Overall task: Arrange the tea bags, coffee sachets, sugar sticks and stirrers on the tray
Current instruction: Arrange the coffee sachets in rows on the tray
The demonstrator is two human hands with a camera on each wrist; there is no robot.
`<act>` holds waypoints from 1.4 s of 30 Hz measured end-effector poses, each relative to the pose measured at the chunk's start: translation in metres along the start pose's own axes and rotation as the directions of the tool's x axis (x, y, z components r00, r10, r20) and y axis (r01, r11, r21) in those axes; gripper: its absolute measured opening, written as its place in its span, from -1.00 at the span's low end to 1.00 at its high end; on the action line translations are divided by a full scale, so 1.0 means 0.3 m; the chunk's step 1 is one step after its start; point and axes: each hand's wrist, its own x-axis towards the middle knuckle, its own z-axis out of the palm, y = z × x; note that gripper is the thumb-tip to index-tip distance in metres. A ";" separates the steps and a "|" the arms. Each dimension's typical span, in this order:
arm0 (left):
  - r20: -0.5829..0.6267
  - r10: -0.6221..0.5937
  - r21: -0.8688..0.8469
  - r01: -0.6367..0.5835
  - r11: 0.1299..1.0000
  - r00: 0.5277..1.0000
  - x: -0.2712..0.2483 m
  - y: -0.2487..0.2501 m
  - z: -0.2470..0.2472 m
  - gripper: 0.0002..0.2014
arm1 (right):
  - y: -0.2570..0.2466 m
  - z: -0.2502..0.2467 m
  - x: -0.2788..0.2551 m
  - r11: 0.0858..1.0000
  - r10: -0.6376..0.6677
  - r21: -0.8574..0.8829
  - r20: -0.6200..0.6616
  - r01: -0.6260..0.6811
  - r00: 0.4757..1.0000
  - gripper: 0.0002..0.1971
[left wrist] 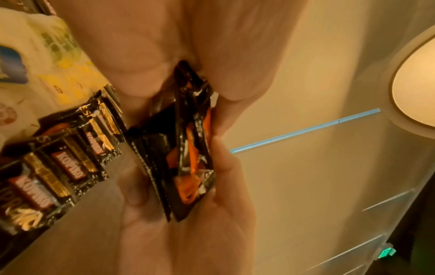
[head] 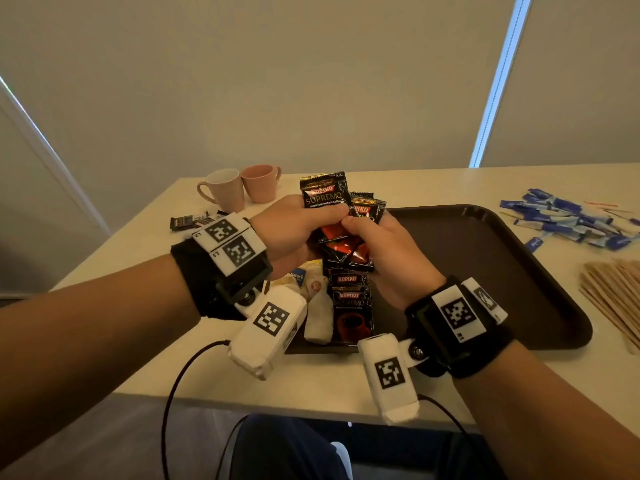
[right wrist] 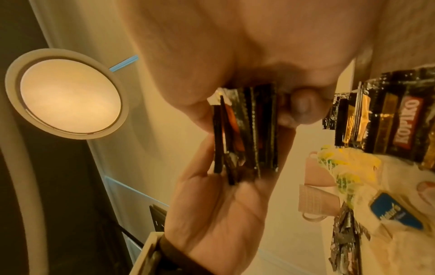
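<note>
Both hands hold a bunch of black Kopiko coffee sachets [head: 332, 216] upright above the left part of the dark brown tray [head: 491, 258]. My left hand [head: 294, 230] grips the bunch from the left, my right hand [head: 381, 251] from the right, thumbs meeting on top. The bunch shows edge-on in the left wrist view [left wrist: 186, 148] and the right wrist view [right wrist: 244, 134]. More coffee sachets [head: 351, 313] lie on the tray beneath, next to white tea bags [head: 317, 306]. Blue sugar sticks [head: 571, 220] and wooden stirrers [head: 613, 292] lie on the table to the right.
Two pink mugs [head: 242, 187] stand at the table's far left. A few dark sachets [head: 188, 221] lie on the table left of my left wrist. The tray's right half [head: 502, 289] is bare. The cream table [head: 311, 382] ends close to my lap.
</note>
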 end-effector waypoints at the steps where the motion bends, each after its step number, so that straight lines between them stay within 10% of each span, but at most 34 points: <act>1: -0.005 0.002 0.001 -0.002 1.000 1.000 -0.001 -0.002 0.000 -0.67 | -0.001 -0.002 0.004 0.999 0.008 -0.034 0.003 -0.008 1.000 -0.79; 17: 0.020 0.039 0.011 -0.039 0.999 0.999 -0.020 -0.046 -0.007 -0.76 | 0.003 -0.003 -0.033 0.935 0.081 -0.346 -0.007 -0.079 0.997 -0.80; 26: -0.107 0.034 0.025 -0.031 0.999 0.994 -0.010 -0.056 -0.012 -0.73 | -0.002 -0.083 -0.038 0.739 -0.090 -0.662 0.082 0.122 0.993 0.09; 32: -0.184 0.030 -0.075 -0.044 0.996 0.982 0.002 -0.066 -0.009 -0.82 | 0.006 -0.099 -0.053 0.686 -0.266 -0.683 0.086 0.251 0.960 -0.23; 42: -0.240 0.106 -0.084 -0.129 0.988 0.965 0.017 -0.072 -0.006 -0.96 | 0.029 -0.087 -0.064 0.852 -0.285 -0.472 -0.061 0.224 0.956 -0.72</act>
